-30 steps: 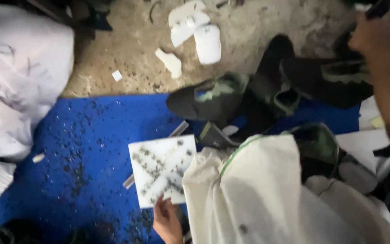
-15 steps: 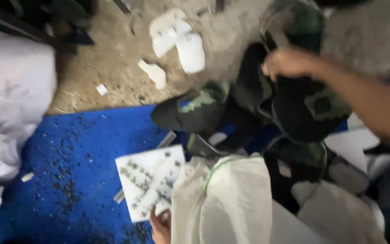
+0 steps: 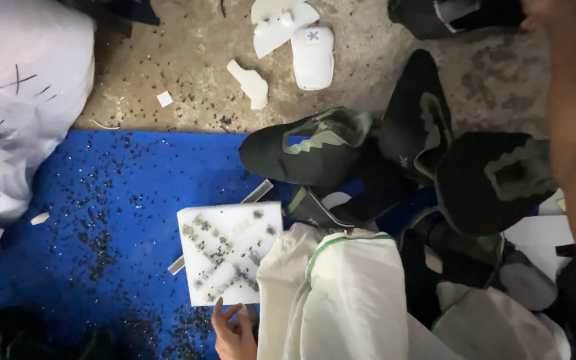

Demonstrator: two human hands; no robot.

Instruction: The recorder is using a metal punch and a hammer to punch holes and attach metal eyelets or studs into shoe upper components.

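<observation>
**stitchfan:** So what's in hand here? To me it's the pick-up step. The right hand (image 3: 543, 9) is way up at the top edge of the view, right at a dark shoe upper (image 3: 435, 19) lying on the concrete floor (image 3: 188, 67).

**mat_guy:** Agreed. The right forearm runs up the whole right side, stretched long and away from the body. The hand is cut off by the frame, so I can't tell whether its fingers are spread or pinched on that upper.

**stitchfan:** And the left hand (image 3: 235, 331)?

**mat_guy:** It's low and close in, at the bottom edge of the white square block (image 3: 229, 252) (the one with the X of dark specks on it). Its fingers (image 3: 219, 311) are loosely apart and pointing up at the block's edge, not clamped on anything I can see. The white sack (image 3: 341, 300) with the green trim sits just beside it.

**stitchfan:** There are more uppers piled between the two, like the green-lined one (image 3: 308, 147) half on the blue mat (image 3: 101, 220).

**mat_guy:** Yeah. My guess is that any lift from up there calls for a clean pinch on one edge of the upper and a clear path back over that pile. The stuff is floppy, so a sloppy hold would probably drag its neighbours along.
</observation>
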